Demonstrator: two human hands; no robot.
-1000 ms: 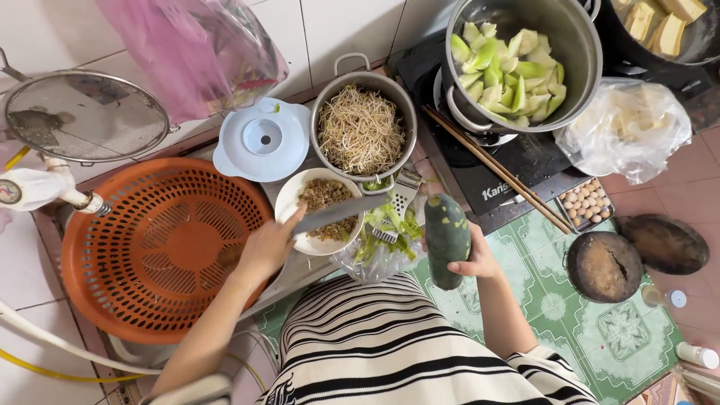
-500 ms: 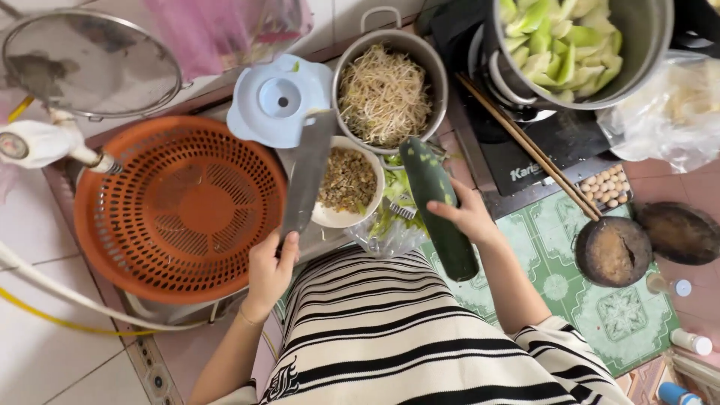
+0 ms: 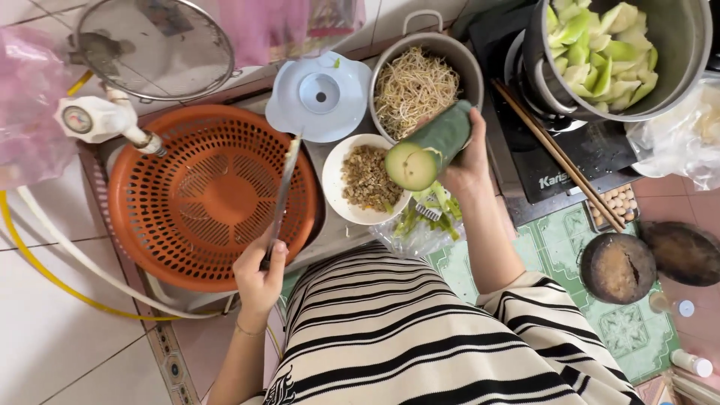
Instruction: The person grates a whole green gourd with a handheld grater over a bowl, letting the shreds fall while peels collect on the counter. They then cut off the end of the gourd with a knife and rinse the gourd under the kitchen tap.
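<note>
Two hands — left (image 3: 259, 277) grips knife (image 3: 283, 191), right (image 3: 465, 161) lifts gourd (image 3: 429, 146).

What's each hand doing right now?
Left hand: closed on a knife.
Right hand: closed on a green gourd.

Pink plastic bag (image 3: 30, 105) far left; clear bag (image 3: 675, 150) right of cooktop w/ white label (image 3: 553, 180).
</note>
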